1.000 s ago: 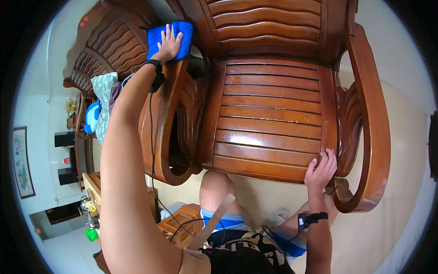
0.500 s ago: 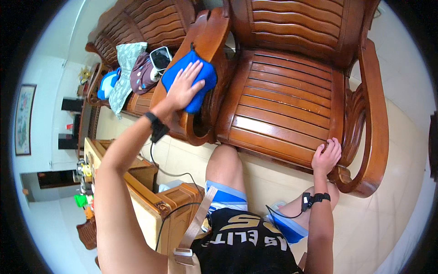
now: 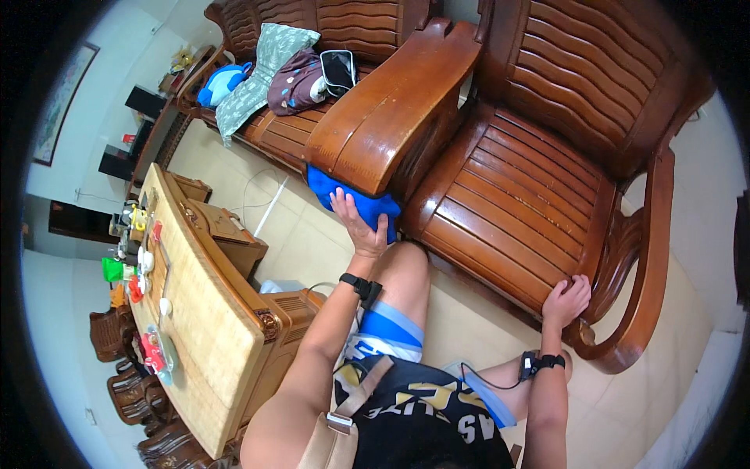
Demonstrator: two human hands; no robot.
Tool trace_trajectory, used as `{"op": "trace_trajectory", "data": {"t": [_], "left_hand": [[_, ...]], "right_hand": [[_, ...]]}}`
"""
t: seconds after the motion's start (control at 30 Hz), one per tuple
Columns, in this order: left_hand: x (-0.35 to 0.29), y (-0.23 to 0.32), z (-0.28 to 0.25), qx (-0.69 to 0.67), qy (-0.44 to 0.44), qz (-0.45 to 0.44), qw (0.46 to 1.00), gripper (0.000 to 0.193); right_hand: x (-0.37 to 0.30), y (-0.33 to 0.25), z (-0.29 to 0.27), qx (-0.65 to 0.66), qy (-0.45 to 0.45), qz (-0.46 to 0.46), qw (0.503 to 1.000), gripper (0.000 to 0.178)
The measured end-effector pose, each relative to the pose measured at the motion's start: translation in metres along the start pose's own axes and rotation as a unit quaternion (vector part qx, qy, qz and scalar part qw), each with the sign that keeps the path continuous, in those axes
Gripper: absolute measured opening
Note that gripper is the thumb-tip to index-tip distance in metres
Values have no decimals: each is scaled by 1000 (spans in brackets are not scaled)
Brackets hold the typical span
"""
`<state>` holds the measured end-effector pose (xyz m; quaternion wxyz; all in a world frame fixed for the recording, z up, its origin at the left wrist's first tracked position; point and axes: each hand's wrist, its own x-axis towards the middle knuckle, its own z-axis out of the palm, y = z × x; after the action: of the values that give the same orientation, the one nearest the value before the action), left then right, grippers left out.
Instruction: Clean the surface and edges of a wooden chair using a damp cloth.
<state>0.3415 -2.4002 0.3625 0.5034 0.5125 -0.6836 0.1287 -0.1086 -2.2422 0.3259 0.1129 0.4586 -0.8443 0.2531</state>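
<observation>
A blue cloth [image 3: 363, 205] covers the front end of the broad wooden armrest [image 3: 391, 109] between the two seats. My left hand [image 3: 361, 227] presses the cloth there, thumb apart and fingers curved over it; part of the cloth is hidden behind the hand and the armrest's overhang. My right hand [image 3: 566, 301] rests on the front right corner of the slatted chair seat [image 3: 516, 203], fingers extended on the wood and holding nothing. Both wrists wear black straps with a small device.
Left stands a light-topped wooden table [image 3: 203, 313] with cups and small coloured items. On the far bench lie a patterned pillow [image 3: 262, 82], a brown bundle [image 3: 297, 86], a dark-screened device [image 3: 338, 72] and a blue plush [image 3: 223, 84]. The chair's curved right armrest [image 3: 652, 258] rises beside my right hand.
My left hand has slid the blue cloth from the top of the armrest down to its front end. My view has turned leftward, showing more of the table. The right hand stays on the seat.
</observation>
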Motion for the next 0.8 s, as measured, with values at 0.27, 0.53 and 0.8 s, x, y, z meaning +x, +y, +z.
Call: {"op": "trace_trajectory", "data": {"t": [0.27, 0.53, 0.8], "left_hand": [[87, -10, -40, -10, -118, -29, 993, 75], [249, -81, 30, 21, -450, 162, 878, 59], [325, -128, 198, 19, -565, 149, 811, 67]], "right_hand": [[2, -10, -3, -15, -11, -13, 1000, 28], [8, -6, -3, -26, -9, -3, 1000, 26], [6, -9, -4, -25, -59, 27, 998, 31]]}}
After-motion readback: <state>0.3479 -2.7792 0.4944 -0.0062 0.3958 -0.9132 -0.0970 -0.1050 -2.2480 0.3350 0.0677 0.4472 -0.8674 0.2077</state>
